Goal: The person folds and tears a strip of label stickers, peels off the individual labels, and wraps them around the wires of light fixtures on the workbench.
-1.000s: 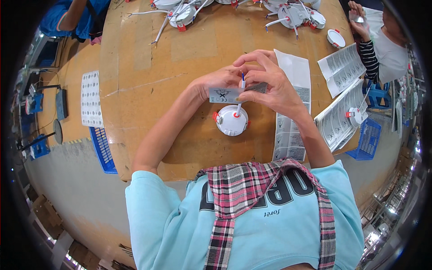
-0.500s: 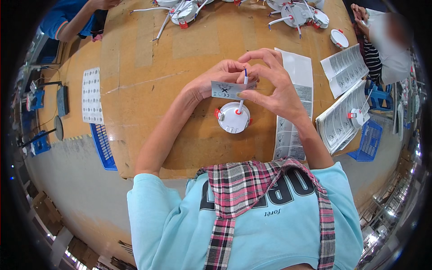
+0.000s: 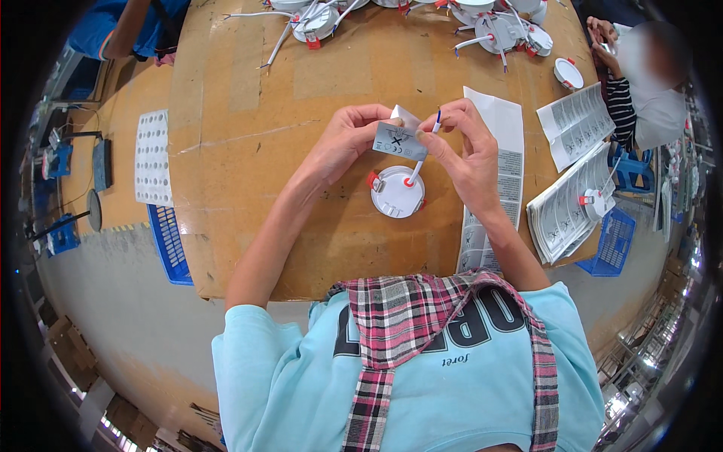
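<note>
A round white downlight [image 3: 398,193] with red-tipped spring clips lies back side up on the table in front of me. Its white cable [image 3: 416,172] rises slantwise to a blue-tipped wire end beside my right fingers. Above the lamp is a small silver-grey printed label [image 3: 399,142], with a white flap standing up behind it. My left hand [image 3: 352,139] pinches the label's left end between thumb and fingers. At the label's other end, next to the cable, my right hand [image 3: 468,147] is closed on it. Whether the label sticks to the cable I cannot tell.
A long printed sheet [image 3: 508,128] lies under my right forearm. Farther right are a stack of leaflets [image 3: 553,218] with another lamp on it, and a loose white disc lamp [image 3: 568,74]. Several cabled lamps [image 3: 316,26] crowd the far edge. Two people sit across the corners.
Both hands have shifted slightly right with the label, and its white flap now shows. The cable leans more to the right, and the lamp has moved a little right and away from me.
</note>
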`<state>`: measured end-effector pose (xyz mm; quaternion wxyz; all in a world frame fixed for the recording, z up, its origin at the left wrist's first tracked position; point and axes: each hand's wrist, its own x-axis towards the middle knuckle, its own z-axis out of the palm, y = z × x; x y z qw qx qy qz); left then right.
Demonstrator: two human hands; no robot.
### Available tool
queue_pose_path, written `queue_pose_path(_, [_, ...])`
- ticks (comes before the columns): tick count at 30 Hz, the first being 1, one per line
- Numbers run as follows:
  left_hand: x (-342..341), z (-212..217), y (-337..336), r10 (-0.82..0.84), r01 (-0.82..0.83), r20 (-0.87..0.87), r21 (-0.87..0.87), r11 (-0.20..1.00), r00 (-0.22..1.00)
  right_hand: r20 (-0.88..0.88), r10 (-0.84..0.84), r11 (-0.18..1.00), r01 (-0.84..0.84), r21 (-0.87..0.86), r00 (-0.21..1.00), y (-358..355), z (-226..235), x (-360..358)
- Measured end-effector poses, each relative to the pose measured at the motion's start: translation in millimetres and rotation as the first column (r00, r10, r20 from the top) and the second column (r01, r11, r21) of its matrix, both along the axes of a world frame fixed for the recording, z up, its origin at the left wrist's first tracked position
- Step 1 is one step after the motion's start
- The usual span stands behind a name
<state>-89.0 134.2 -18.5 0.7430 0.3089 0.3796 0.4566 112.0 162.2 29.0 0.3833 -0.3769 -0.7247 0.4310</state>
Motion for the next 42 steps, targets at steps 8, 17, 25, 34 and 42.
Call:
queue_pose_path(8, [2,0,-11,0.121,-0.121,-0.056,0.001,0.993,0.991,-0.134,-0.082,0.982,0.058,-0.179,0.988,-5,-9,-6])
queue_pose_path(17, [8,1,-12,0.166,-0.166,-0.068,0.011,0.986,0.984,-0.177,-0.131,0.96,0.08,-0.269,0.976,-4,-9,-5])
queue_pose_path(25, [6,7,-9,0.178,-0.175,-0.128,0.034,0.984,0.976,-0.163,-0.107,0.96,0.059,-0.275,0.981,0,-11,-2])
queue_pose_path(34, [6,11,-12,0.197,-0.187,-0.156,0.079,0.979,0.968,-0.178,-0.126,0.956,0.072,-0.286,0.976,-1,-11,-4])
queue_pose_path(42, [10,18,-12,0.219,-0.2,-0.19,0.115,0.973,0.957,-0.15,-0.173,0.945,0.121,-0.305,0.973,-2,-7,-4])
